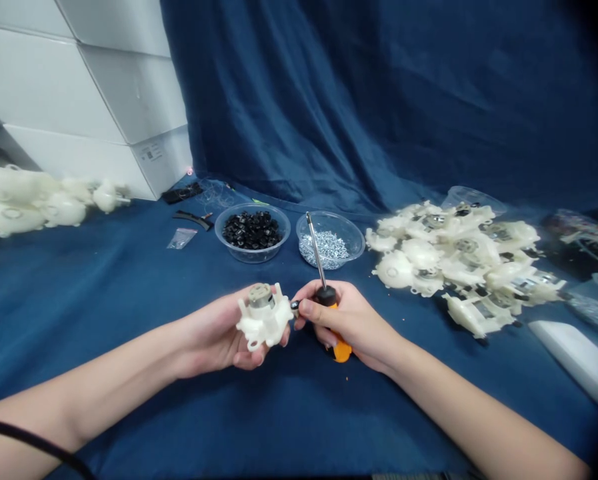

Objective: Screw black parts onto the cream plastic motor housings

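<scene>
My left hand [219, 333] is closed around a cream plastic housing [263, 328] with a silver motor [260, 297] set in its top. In my right hand [349, 317] is a screwdriver [342, 347] with an orange and black handle, its shaft tilted up and away from me. The thumb and forefinger of that same hand pinch a small black part [295, 305] against the right side of the housing. Whether the part is seated there I cannot tell.
Beyond my hands stand a clear bowl of small black parts [253, 252] and a clear bowl of screws [356, 250]. Similar housings are heaped at right [459, 253] and left [23, 200]. White boxes [109, 87] rise at back left; a small plastic bag [181, 239] lies nearby.
</scene>
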`<state>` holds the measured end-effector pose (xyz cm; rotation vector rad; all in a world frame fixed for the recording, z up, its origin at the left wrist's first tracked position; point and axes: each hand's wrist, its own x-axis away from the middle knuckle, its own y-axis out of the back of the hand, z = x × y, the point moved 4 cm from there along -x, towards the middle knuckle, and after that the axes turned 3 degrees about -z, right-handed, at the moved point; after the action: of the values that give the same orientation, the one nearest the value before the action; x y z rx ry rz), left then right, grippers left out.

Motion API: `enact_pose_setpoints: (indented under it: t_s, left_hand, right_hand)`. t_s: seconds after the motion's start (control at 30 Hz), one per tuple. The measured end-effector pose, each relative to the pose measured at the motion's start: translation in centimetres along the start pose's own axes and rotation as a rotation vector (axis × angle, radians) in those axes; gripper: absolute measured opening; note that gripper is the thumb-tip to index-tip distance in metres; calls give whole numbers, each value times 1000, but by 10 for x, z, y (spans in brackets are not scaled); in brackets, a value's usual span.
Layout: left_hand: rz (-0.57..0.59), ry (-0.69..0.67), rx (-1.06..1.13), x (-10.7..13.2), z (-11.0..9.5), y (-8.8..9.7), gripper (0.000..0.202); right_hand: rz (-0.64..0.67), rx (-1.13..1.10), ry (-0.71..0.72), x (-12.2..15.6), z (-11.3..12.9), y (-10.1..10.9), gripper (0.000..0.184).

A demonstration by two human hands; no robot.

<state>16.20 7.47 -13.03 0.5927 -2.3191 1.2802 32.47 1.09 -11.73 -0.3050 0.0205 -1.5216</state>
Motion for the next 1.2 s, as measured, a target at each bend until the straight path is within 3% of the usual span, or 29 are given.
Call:
enact_pose_setpoints:
  t_s: [0.13,0.4,0.53,0.63,0.77,0.9,1.03,1.2]
  left_hand:
    - [-16,30,-87,3,2,-2,45]
    - [-173,-222,-38,3,-1,-12,19]
    - [-224,-260,-199,0,-4,-5,26]
    - [-221,-338,-367,-2,-11,-2,29]
    - [-213,-413,-459,1,-15,-4,26]
    - [-106,-426,-501,7,-15,-14,36]
    - [-10,-416,-461,9,-19,-21,43]
    - [-49,-414,-525,5,-20,-20,37]
  right_hand:
    - [41,0,-11,4,2,-2,28]
    - [-219,157,108,6,3,-7,30]
    - [-125,87,74,0,2,-9,33]
    - [-75,139,107,-2,7,-6,35]
    - [-142,340,201,3,15,-5,34]
    - [-196,397,213,13,24,-9,25]
    - [-290,453,186,48,37,7,23]
    - [-595,577,148,140,44,67,31]
